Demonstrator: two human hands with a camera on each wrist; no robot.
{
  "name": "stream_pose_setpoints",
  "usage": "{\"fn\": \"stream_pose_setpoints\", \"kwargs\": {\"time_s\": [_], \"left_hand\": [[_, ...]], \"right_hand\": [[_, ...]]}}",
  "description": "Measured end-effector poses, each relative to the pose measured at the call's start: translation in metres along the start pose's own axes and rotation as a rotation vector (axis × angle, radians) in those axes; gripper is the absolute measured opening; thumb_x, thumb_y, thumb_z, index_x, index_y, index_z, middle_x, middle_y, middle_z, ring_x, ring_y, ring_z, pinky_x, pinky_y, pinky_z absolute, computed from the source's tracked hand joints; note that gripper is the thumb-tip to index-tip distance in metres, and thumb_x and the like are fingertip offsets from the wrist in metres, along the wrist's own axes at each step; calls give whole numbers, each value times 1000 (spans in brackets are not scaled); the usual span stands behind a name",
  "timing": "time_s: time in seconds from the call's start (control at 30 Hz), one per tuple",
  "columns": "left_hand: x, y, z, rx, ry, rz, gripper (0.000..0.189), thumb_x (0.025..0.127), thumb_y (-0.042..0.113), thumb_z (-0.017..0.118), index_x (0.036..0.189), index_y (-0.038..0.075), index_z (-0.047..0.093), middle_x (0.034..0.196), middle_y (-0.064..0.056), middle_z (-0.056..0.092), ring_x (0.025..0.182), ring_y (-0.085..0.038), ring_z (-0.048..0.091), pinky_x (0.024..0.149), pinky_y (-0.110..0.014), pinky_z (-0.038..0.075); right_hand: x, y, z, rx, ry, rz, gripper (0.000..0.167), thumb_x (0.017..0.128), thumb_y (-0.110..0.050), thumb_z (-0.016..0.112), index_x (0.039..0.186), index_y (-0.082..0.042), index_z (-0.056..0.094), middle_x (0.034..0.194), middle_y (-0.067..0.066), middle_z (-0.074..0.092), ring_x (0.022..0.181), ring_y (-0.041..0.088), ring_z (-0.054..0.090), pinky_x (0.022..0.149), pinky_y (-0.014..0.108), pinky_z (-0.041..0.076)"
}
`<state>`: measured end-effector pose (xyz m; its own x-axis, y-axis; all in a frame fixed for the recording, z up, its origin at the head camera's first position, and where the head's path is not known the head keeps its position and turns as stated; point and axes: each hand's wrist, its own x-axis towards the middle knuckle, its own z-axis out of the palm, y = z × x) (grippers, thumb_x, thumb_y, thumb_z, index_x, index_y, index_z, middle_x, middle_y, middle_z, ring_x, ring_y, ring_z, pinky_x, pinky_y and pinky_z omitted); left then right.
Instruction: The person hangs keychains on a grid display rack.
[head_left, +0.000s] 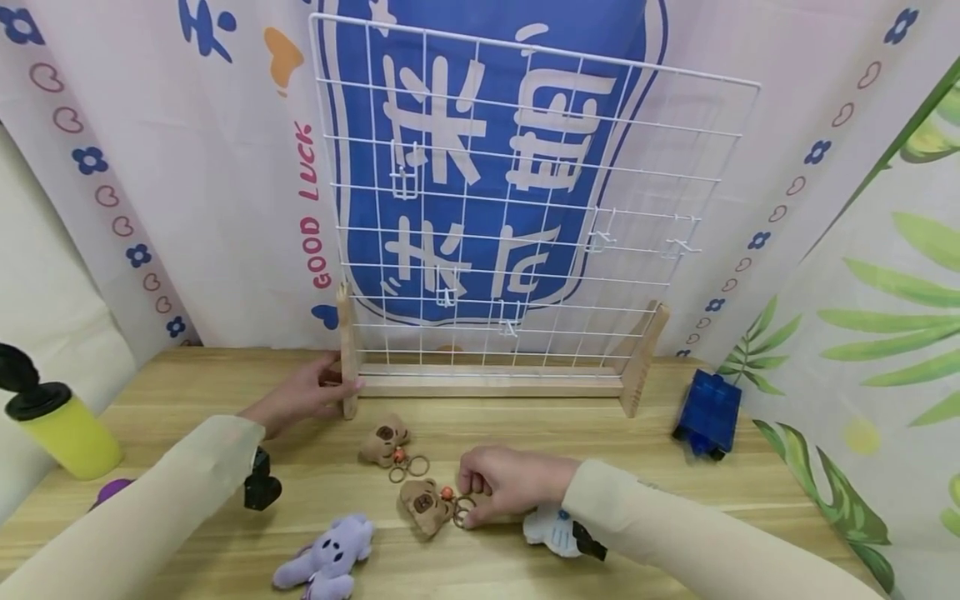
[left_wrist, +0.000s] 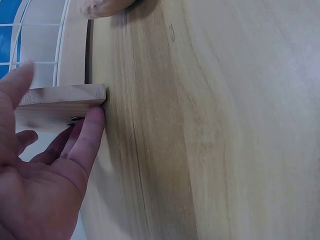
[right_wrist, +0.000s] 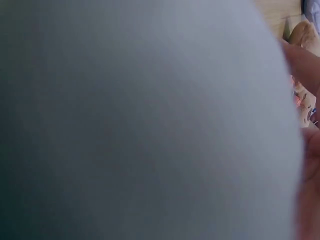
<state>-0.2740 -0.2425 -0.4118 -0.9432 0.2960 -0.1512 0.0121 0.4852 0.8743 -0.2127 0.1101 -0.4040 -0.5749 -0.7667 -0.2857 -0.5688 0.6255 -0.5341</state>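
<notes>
- Wire rack [head_left: 491, 387], twelve o'clock on the worktop [head_left: 592, 437].
- My left hand [head_left: 307, 393], eight o'clock: fingers against the rack's wooden foot [head_left: 347, 329], thumb apart.
- My right hand [head_left: 517, 481], near six: pinching a ring [head_left: 465, 502], which my fingertips partly cover; its wrist view is mostly pale blur.
- Purple plush [head_left: 341, 542], seven o'clock, cut off below.
- Bear keychain [head_left: 424, 504], half past six, joined to that ring.

Both plush bear keychains (far [head_left: 384, 439], near [head_left: 424, 507]): brown, darker muzzle, orange bead. Near-left plush toy [head_left: 333, 548]: lilac, black eyes and nose. Wire grid [head_left: 536, 50] white, its stand [head_left: 491, 386] pale wood. Tabletop [head_left: 735, 504]: light wood grain. Far backdrop cloth [head_left: 247, 192]: white, blue panel, white characters, flower-and-heart borders. Left bottle [head_left: 71, 442]: yellow, black cap. Right cloth [head_left: 900, 350]: green leaves on white. Sleeves [head_left: 660, 517] plain cream.
</notes>
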Motion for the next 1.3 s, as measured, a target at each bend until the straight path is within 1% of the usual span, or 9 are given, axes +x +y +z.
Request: {"fn": "stream_pose_setpoints", "kwargs": {"time_s": [0.17, 0.37, 0.53, 0.63, 0.77, 0.97, 1.07, 1.17, 1.3], "left_hand": [[0, -2, 1, 78, 13, 32, 83, 104, 31, 66, 162, -7, 20, 146, -38, 49, 128, -45, 57, 99, -46, 62], [1, -2, 2, 117, 25, 41, 80, 105, 32, 64, 160, -10, 24, 146, -37, 52, 129, -44, 58, 99, -46, 61], [1, -2, 2, 139, 34, 61, 75, 106, 29, 63, 158, -12, 28, 144, -37, 54, 127, -42, 59, 98, -45, 61], [1, -2, 2, 133, 35, 51, 73, 105, 28, 64, 157, -11, 30, 141, -36, 56, 123, -39, 61, 96, -43, 61], [2, -3, 3, 119, 30, 40, 71, 105, 26, 64, 156, -11, 32, 137, -35, 58, 117, -35, 63, 92, -42, 63], [0, -4, 4, 86, 25, 40, 71, 105, 23, 64, 157, -11, 30, 137, -36, 57, 115, -34, 64, 91, -44, 64], [-1, -3, 4, 69, 21, 40, 71, 105, 22, 64, 157, -12, 29, 138, -37, 56, 116, -34, 65, 92, -43, 64], [-2, -3, 3, 62, 19, 36, 71, 105, 22, 64, 157, -12, 29, 139, -37, 56, 116, -33, 65, 92, -43, 64], [-3, -2, 4, 64, 22, 31, 69, 106, 22, 63, 157, -11, 31, 139, -37, 56, 117, -34, 66, 93, -44, 64]], "right_hand": [[1, -1, 2, -6, -7, 9, 26, 89, -23, 85, 102, -15, 64, 92, -9, 58, 82, 0, 51, 76, 14, 49], [1, -3, 2, -26, -8, 15, 26, 90, -20, 83, 101, -17, 60, 92, -10, 57, 82, 0, 51, 75, 14, 50], [1, -6, 1, 8, -22, -2, 28, 92, -11, 80, 103, -17, 55, 89, -8, 59, 79, -1, 53, 73, 14, 52], [0, -7, 1, 34, -24, -4, 29, 91, -6, 78, 104, -16, 54, 89, -8, 60, 79, -2, 54, 74, 13, 53], [0, -7, 3, 65, -1, -18, 29, 90, 0, 76, 105, -14, 56, 93, -8, 62, 81, -4, 55, 78, 12, 54], [-1, -6, 5, 91, 58, -103, 14, 97, -3, 71, 108, -9, 67, 101, 1, 75, 88, -6, 64, 84, 10, 56], [-3, -6, 6, 89, 76, -148, 10, 99, -5, 69, 108, -6, 73, 104, 5, 80, 89, -6, 68, 83, 9, 56], [-5, -7, 7, 145, 72, -170, 11, 100, -5, 67, 107, -3, 75, 103, 8, 81, 86, -5, 71, 80, 11, 59], [-7, -7, 6, 365, 70, -144, 13, 101, -2, 64, 107, 0, 75, 102, 15, 79, 81, 1, 72, 77, 20, 63]]}}
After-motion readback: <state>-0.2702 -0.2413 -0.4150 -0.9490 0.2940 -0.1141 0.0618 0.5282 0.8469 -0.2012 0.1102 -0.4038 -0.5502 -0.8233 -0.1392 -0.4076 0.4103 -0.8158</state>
